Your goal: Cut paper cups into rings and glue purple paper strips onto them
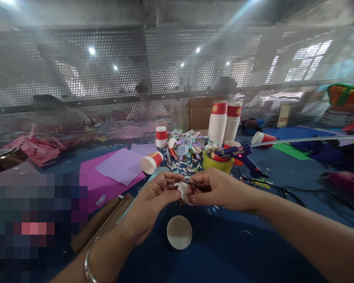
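My left hand pinches a small white paper piece between thumb and fingers. Closed around a slim dark tool that looks like scissors, my right hand meets it from the other side. The tool's tip points left, over the paper's upper edge, and my right fingers partly hide its handles. Just below both hands, a round white paper cup piece lies on the blue table. Beyond them are paper scraps and a pile of decorated paper discs.
A glue gun rests across a yellow tape roll, its black cable running right. Tall paper cup stacks stand behind. A tipped cup lies near purple sheets. Cardboard sits left; another person is at far left.
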A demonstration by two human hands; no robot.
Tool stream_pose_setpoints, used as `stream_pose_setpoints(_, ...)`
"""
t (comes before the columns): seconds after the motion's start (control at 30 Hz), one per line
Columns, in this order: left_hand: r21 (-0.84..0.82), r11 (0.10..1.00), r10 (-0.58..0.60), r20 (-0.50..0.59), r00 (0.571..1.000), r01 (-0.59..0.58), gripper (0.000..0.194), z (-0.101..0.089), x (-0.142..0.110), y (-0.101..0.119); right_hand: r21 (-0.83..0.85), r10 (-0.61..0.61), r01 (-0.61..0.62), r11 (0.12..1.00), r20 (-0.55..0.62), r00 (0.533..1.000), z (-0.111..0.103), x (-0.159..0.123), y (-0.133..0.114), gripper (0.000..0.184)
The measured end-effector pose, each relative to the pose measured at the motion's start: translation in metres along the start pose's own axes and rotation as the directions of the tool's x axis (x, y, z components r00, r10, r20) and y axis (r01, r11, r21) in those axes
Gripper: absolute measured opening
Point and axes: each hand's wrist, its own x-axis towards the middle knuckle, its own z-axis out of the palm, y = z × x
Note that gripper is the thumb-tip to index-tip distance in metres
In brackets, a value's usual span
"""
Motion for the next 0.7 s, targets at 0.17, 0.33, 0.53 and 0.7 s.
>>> stream_pose_setpoints(0.17, -0.007, 0.999, -0.037, 0.115, 0.993, 0.038, 0.02, -0.0004, -0.0009, 0.0036, 0.148, 0.076, -0.07, 0.986, -0.034, 0.997, -0.0006, -0.0022, -0.0064, 0.021)
stream_pose_setpoints(0.33, 0.074, 0.996, 0.044, 0.17, 0.985, -0.057, 0.017, -0.0014, 0.0002, 0.0015, 0.252, 0.097, -0.089, 0.964, -0.02, 0.995, -0.0011, -0.0057, -0.0103, 0.017)
stream_pose_setpoints(0.53, 0.255, 0.966, 0.033, 0.0, 0.999, -0.032, 0.02, -0.0005, 0.0015, 0.0001, 0.194, 0.038, -0.01, 0.981, -0.142, 0.989, -0.0033, -0.0043, -0.0062, 0.02)
stream_pose_setpoints(0.7, 0.014, 0.997, -0.075, -0.041, 0.996, 0.075, 0.021, 0.0038, -0.0004, 0.0046, 0.196, 0.033, 0.009, 0.981, -0.209, 0.977, -0.005, -0.0012, -0.0047, 0.024)
